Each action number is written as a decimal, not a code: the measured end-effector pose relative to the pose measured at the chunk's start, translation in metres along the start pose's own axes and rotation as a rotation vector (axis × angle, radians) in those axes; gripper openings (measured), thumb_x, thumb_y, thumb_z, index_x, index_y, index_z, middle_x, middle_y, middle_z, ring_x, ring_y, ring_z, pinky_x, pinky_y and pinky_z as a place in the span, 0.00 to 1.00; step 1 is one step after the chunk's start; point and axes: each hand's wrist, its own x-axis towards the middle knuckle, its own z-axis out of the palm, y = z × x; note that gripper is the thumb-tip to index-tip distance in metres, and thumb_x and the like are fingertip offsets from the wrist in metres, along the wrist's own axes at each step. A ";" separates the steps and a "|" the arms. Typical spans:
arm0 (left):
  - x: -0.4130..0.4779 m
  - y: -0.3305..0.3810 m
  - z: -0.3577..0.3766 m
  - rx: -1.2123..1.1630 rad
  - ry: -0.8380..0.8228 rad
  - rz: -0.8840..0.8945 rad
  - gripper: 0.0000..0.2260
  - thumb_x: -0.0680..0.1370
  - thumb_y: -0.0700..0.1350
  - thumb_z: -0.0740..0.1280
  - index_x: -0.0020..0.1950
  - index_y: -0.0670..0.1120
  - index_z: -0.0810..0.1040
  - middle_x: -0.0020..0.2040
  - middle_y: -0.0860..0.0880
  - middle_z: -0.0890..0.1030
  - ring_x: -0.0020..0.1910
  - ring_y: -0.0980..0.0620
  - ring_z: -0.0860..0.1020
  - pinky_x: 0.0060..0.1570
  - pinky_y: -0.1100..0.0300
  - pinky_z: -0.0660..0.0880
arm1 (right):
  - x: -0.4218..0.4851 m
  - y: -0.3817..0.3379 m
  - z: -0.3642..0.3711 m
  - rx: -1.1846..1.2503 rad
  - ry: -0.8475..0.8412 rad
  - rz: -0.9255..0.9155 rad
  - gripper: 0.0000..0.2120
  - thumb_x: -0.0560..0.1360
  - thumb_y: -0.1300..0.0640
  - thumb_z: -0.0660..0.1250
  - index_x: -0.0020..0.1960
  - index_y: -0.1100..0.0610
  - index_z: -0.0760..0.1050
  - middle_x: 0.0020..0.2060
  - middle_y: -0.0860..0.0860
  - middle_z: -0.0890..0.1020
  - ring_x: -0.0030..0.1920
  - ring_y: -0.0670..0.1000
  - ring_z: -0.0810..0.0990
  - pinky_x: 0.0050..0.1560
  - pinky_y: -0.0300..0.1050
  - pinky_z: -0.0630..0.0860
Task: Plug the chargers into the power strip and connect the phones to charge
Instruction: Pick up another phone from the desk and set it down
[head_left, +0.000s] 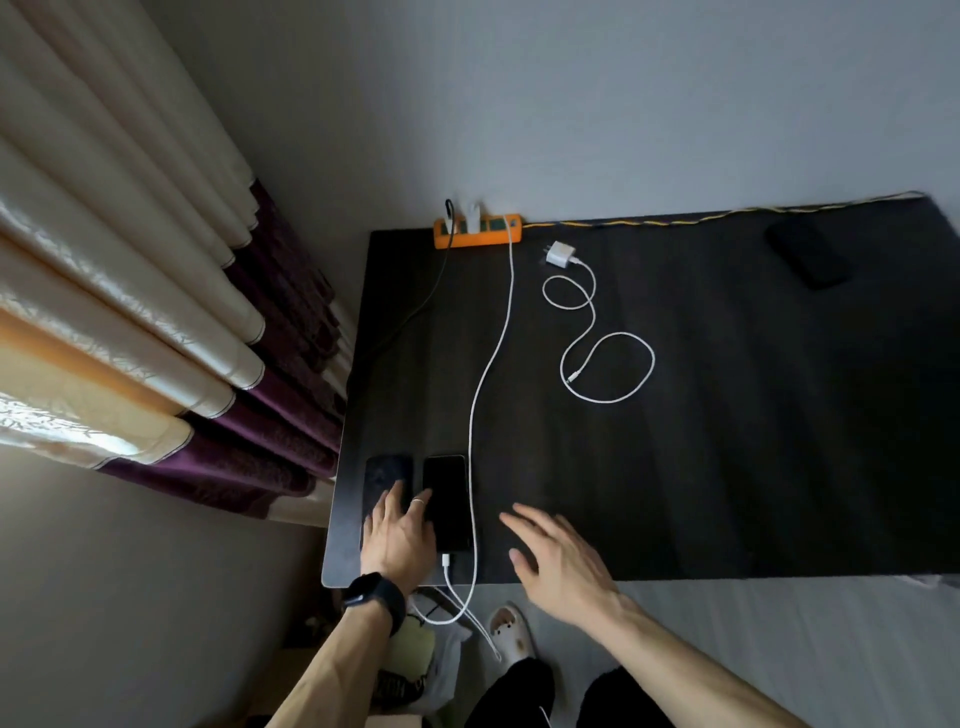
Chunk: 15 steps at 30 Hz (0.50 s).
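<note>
Far left, at 9 o'clock: cream and purple pleated curtains (130, 338), hanging beside the dark wooden worktop (727, 467). At the worktop's 7 o'clock corner, two phones lying side by side, almost touching: outer black phone (387, 473) and inner black phone (447, 499).

Over them the left grip (397, 535), black smartwatch (374, 597) on its wrist. Fingers spread and straight, resting flat on the outer black phone, a ringed finger reaching the edge of the inner one. Nothing held.

At 11 o'clock, against the wall, an orange power strip (478, 236). Plugged into it, a thin black cable (436, 280) running toward 7 o'clock and a plugged white charger (474, 213). From there a long white cable (491, 364) down to 6 o'clock, looping off the near edge and up into the near end of the inner black phone.

Near 12 o'clock, a loose white charger (561, 254) lying unplugged, just right of the strip, with its coiled white cable (613, 364) curled toward the centre.

At 6 o'clock, the right grip (556, 561), wide open with fingers straight, empty, over the near edge. Contact with the worktop impossible to tell.

Along the far edge, a yellow braided cord (675, 221) leading right from the strip. At 2 o'clock, well apart, a far black phone (808, 254), unconnected.
</note>
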 end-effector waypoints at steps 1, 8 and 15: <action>-0.001 0.014 -0.004 -0.009 0.011 0.024 0.24 0.81 0.48 0.59 0.78 0.54 0.63 0.79 0.43 0.59 0.78 0.41 0.56 0.76 0.47 0.56 | -0.007 0.006 -0.012 0.002 0.037 0.010 0.24 0.81 0.47 0.57 0.77 0.45 0.65 0.77 0.43 0.66 0.75 0.50 0.68 0.77 0.44 0.56; -0.030 0.160 -0.003 0.025 0.064 0.338 0.24 0.80 0.49 0.61 0.77 0.53 0.66 0.75 0.47 0.67 0.74 0.45 0.65 0.73 0.52 0.61 | -0.086 0.082 -0.094 0.062 0.342 0.157 0.18 0.80 0.50 0.64 0.69 0.48 0.76 0.68 0.44 0.78 0.66 0.50 0.74 0.66 0.42 0.70; -0.070 0.332 0.039 0.066 0.021 0.560 0.25 0.80 0.50 0.61 0.77 0.54 0.64 0.76 0.49 0.66 0.74 0.47 0.65 0.73 0.55 0.60 | -0.187 0.200 -0.160 0.135 0.540 0.324 0.15 0.79 0.52 0.68 0.65 0.50 0.80 0.63 0.46 0.81 0.64 0.50 0.76 0.62 0.40 0.71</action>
